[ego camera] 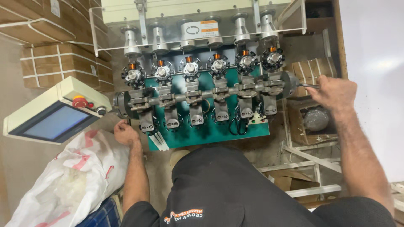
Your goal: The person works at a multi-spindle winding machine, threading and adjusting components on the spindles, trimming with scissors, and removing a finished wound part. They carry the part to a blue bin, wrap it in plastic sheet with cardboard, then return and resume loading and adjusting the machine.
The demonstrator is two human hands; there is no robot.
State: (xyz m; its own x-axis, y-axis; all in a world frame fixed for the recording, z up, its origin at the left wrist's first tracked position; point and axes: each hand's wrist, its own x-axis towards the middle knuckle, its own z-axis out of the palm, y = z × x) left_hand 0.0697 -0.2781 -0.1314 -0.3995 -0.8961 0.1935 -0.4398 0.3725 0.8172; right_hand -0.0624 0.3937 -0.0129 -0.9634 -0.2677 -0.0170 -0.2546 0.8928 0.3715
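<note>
A winding machine with a green base plate (219, 130) carries a row of several round stators with copper coils (190, 67) above grey clamp blocks on a horizontal shaft (202, 96). My right hand (332, 91) grips a thin metal lever (309, 86) at the shaft's right end disc. My left hand (125, 132) is closed just below the shaft's left end disc (121, 104), fingers curled on something small I cannot make out.
A cream control box with a blue screen and red stop button (80, 102) juts out at left. A white sack (80, 176) lies below it. Strapped cardboard cartons (54, 63) stack behind. An open box (313, 122) and white metal frame rails (311, 157) sit at right.
</note>
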